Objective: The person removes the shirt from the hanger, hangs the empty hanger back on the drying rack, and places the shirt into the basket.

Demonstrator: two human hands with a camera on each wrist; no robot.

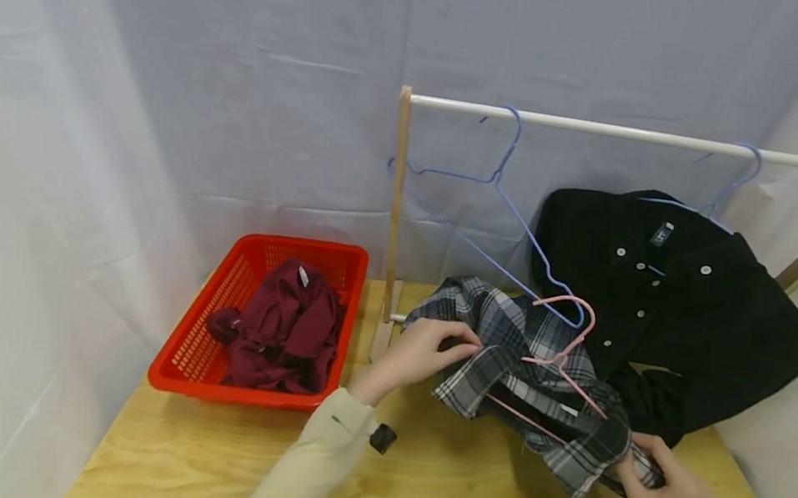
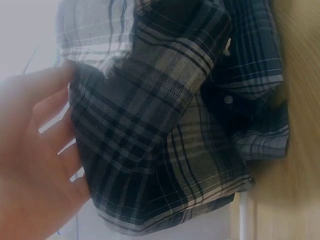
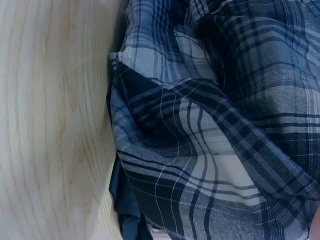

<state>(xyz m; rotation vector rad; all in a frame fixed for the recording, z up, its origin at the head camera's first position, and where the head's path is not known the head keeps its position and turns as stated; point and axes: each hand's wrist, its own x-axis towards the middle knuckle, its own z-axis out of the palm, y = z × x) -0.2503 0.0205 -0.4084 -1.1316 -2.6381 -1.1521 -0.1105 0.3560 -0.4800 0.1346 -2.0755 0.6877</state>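
A grey, black and white plaid shirt [image 1: 485, 307] is held up over the front of the table. A pink hanger [image 1: 543, 361] sits in its neck, with the hook standing out above the collar. My left hand [image 1: 423, 351] pinches the shirt at the left shoulder, beside the collar. In the left wrist view, thumb and fingers of that hand [image 2: 40, 150] take the cloth's edge. On the other side, my right hand [image 1: 673, 495] grips the right shoulder. Folds of the shirt [image 3: 200, 165] fill the right wrist view, where only a sliver of the hand shows.
Behind the shirt stands a rack with a white rail [image 1: 611, 131]. A bare blue hanger [image 1: 456, 176] and a black buttoned shirt [image 1: 589, 240] on another blue hanger hang there. A red basket [image 1: 163, 376] holding a maroon garment [image 1: 283, 322] stands left on the wooden table [image 1: 191, 449].
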